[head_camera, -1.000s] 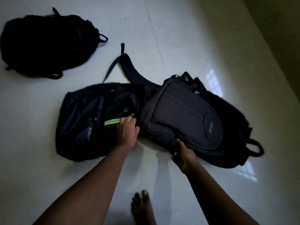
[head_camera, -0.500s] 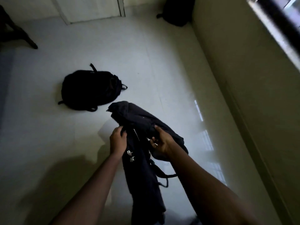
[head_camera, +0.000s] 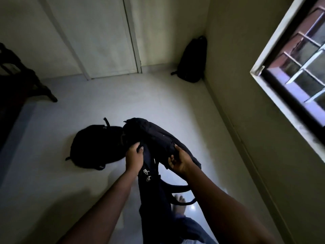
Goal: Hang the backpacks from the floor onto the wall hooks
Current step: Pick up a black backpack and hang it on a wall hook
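Note:
A dark backpack (head_camera: 156, 138) hangs in the air in front of me, its body drooping down past two metal zipper pulls. My left hand (head_camera: 134, 158) grips its fabric near the top on the left. My right hand (head_camera: 179, 162) holds its right side, fingers curled into the cloth. A second black backpack (head_camera: 95, 147) lies flat on the pale floor just left of and behind the held one. A third black backpack (head_camera: 192, 60) leans upright in the far corner against the right wall. No wall hooks are in view.
A closed pale door (head_camera: 98, 36) is in the far wall. Dark furniture (head_camera: 15, 76) stands at the left edge. A barred window (head_camera: 299, 59) is set in the right wall. My bare foot (head_camera: 179, 204) shows below the held bag.
Both hands have lifted one backpack off the floor, where it lay among others a second ago. My view has tilted up from the floor toward the door, corner and window.

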`<state>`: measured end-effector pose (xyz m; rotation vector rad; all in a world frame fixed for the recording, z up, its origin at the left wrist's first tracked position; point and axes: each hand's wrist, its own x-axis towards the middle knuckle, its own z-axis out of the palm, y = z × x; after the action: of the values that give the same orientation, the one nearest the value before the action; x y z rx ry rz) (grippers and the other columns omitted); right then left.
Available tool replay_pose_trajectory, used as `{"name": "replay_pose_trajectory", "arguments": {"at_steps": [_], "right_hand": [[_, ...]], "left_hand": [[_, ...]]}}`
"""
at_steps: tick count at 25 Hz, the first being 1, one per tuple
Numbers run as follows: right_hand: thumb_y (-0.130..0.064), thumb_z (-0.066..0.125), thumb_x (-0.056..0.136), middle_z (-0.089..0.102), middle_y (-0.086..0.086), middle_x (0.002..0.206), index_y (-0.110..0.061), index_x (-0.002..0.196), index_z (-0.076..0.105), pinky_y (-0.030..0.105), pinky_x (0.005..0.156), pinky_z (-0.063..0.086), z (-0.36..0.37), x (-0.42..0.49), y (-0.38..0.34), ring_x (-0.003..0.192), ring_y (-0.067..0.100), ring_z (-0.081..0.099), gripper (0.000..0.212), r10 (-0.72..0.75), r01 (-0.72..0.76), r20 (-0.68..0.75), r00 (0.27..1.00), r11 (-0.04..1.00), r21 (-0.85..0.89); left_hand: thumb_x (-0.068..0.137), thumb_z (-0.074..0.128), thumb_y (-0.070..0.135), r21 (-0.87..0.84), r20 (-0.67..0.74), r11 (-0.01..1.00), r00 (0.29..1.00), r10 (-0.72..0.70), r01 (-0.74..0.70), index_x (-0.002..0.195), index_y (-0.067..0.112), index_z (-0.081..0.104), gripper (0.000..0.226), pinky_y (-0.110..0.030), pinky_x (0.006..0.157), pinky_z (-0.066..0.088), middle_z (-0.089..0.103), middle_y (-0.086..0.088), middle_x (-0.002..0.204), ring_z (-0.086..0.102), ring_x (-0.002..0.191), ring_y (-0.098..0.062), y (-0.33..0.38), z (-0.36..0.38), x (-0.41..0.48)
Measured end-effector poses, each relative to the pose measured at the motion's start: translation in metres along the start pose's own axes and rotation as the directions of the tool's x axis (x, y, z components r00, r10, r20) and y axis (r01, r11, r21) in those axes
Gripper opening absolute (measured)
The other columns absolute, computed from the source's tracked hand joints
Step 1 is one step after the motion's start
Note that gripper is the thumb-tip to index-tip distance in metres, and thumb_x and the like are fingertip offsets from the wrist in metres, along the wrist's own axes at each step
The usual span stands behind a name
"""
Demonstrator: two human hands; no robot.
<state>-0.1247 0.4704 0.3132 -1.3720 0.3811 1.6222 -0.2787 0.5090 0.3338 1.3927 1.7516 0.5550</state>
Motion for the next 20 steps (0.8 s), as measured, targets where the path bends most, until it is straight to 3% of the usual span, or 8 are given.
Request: {"name": "replay_pose_trajectory", "arguments": {"at_steps": [2, 5, 8, 10, 14, 18, 20], "right_hand": [[-0.036, 0.061, 0.087, 0.049, 0.003, 0.051, -0.009, 0.076, 0.052, 0.016, 0.034, 0.046, 0.015, 0.013, -0.046, 0.041, 0.009, 0.05, 0.031, -0.001, 0.001, -0.005, 1.0, 0.999, 0.05], [-0.035, 0.058, 0.089, 0.045, 0.002, 0.062, -0.009, 0.076, 0.051, 0.015, 0.035, 0.048, 0.043, 0.035, -0.12, 0.05, 0.009, 0.046, 0.03, -0.04, 0.039, 0.008, 0.999, 0.996, 0.077], [-0.036, 0.057, 0.089, 0.044, 0.0, 0.067, -0.012, 0.077, 0.051, 0.015, 0.035, 0.048, 0.076, 0.065, -0.19, 0.043, 0.009, 0.049, 0.028, -0.08, 0.08, 0.003, 0.997, 0.992, 0.093], [-0.036, 0.056, 0.09, 0.044, 0.0, 0.068, -0.012, 0.087, 0.053, 0.017, 0.037, 0.048, 0.097, 0.087, -0.23, 0.053, 0.011, 0.046, 0.024, -0.119, 0.119, -0.003, 0.993, 0.987, 0.106], [-0.037, 0.05, 0.093, 0.047, 0.002, 0.076, -0.021, 0.118, 0.05, 0.024, 0.058, 0.047, 0.146, 0.136, -0.313, 0.062, 0.014, 0.044, 0.029, -0.167, 0.175, -0.059, 0.984, 0.969, 0.173], [-0.041, 0.051, 0.092, 0.046, 0.003, 0.076, -0.023, 0.123, 0.049, 0.019, 0.036, 0.05, 0.196, 0.18, -0.379, 0.063, 0.013, 0.046, 0.036, -0.146, 0.175, -0.112, 0.983, 0.931, 0.32], [-0.043, 0.052, 0.091, 0.047, 0.003, 0.074, -0.017, 0.13, 0.049, 0.018, 0.037, 0.051, 0.209, 0.2, -0.403, 0.062, 0.013, 0.047, 0.047, -0.142, 0.178, -0.124, 0.982, 0.917, 0.358]], "left_hand": [[0.093, 0.047, 0.01, 0.035, -0.019, 0.999, 0.999, 0.026, -0.025, 0.129, -0.001, 0.051, 0.037, -0.038, 0.106, 0.038, 0.055, -0.022, 0.133, 0.05, 0.125, -0.034, 0.036, 0.01, 0.043], [0.093, 0.048, 0.013, 0.064, -0.013, 0.995, 0.997, 0.077, -0.076, 0.127, 0.001, 0.054, 0.036, -0.041, 0.102, 0.043, 0.06, -0.021, 0.128, 0.055, 0.119, -0.035, 0.095, 0.023, 0.111], [0.093, 0.047, 0.015, 0.088, 0.0, 0.989, 0.993, 0.119, -0.119, 0.127, 0.002, 0.055, 0.036, -0.041, 0.1, 0.044, 0.062, -0.02, 0.125, 0.055, 0.118, -0.035, 0.146, 0.041, 0.176], [0.093, 0.047, 0.015, 0.093, 0.027, 0.987, 0.991, 0.131, -0.133, 0.127, 0.002, 0.054, 0.036, -0.04, 0.1, 0.044, 0.061, -0.02, 0.126, 0.054, 0.119, -0.035, 0.168, 0.052, 0.214], [0.093, 0.048, 0.017, 0.125, 0.119, 0.979, 0.982, 0.148, -0.163, 0.124, 0.003, 0.056, 0.035, -0.041, 0.098, 0.046, 0.062, -0.02, 0.125, 0.057, 0.116, -0.035, 0.213, 0.068, 0.312], [0.093, 0.05, 0.016, 0.172, 0.212, 0.959, 0.96, 0.186, -0.224, 0.126, 0.003, 0.055, 0.036, -0.038, 0.097, 0.046, 0.061, -0.018, 0.127, 0.057, 0.117, -0.033, 0.257, 0.078, 0.397], [0.093, 0.051, 0.016, 0.175, 0.253, 0.95, 0.945, 0.209, -0.257, 0.127, 0.004, 0.054, 0.037, -0.037, 0.097, 0.047, 0.061, -0.018, 0.128, 0.057, 0.118, -0.032, 0.274, 0.083, 0.427]]}}
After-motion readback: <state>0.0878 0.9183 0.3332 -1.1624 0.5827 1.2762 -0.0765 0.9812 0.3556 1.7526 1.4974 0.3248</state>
